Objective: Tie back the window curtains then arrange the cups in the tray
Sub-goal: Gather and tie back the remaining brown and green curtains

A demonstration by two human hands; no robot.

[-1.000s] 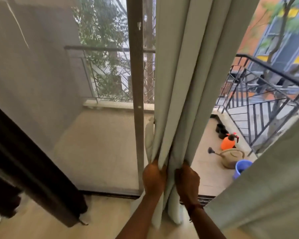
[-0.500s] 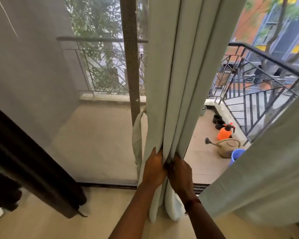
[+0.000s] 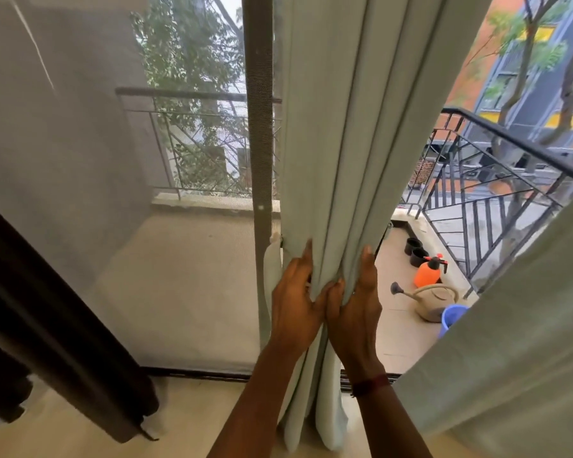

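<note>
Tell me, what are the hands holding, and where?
Both hands, left and right, squeeze the pale green curtain together low down, around its gathered folds.

**Pale curtain gathered at the window frame**

The pale green curtain (image 3: 341, 127) hangs in long vertical folds just right of the window's upright frame bar, bunched narrow at mid-height and looser below, its hem near the floor. A second curtain (image 3: 516, 325) of the same cloth — ungathered — slants across the lower right corner. No tie is visible — cups and tray are out of view.

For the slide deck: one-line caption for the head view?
Left hand and right hand gather the pale green curtain into a bunch at the balcony door.
</note>
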